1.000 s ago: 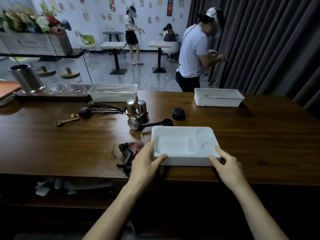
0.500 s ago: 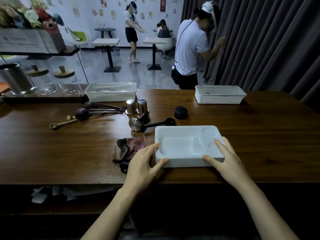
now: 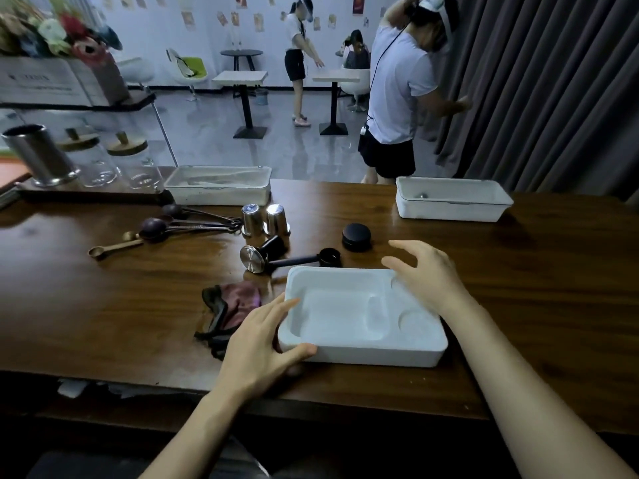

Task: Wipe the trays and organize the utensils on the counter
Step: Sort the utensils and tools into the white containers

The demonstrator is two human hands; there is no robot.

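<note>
Hands are seen low over the near side of the dark wooden worktop. The near left corner of the white tray is clasped by the left hand, with the thumb laid on the near rim and the fingers run along the left wall. The right hand is held over the tray's far right corner, fingers spread and loosely bent, with nothing gripped; whether the rim is touched cannot be told. The tray is set flat close to the near edge, and moulded hollows are seen in its floor.

Just left of it, a crumpled reddish cloth is bunched, partly covered by the left hand. Behind the tray, a steel-faced tamper is lying on its side, and a black scoop is found just beside the far rim. A black round lid is placed a little further back. Two small steel cups are stood upright, side by side. To their left, dark spoons are fanned out, with a wooden spoon nearer.

At the far edge two white bins are set well apart, the left bin and the right bin. A steel canister and glass jars are lined up far left.
</note>
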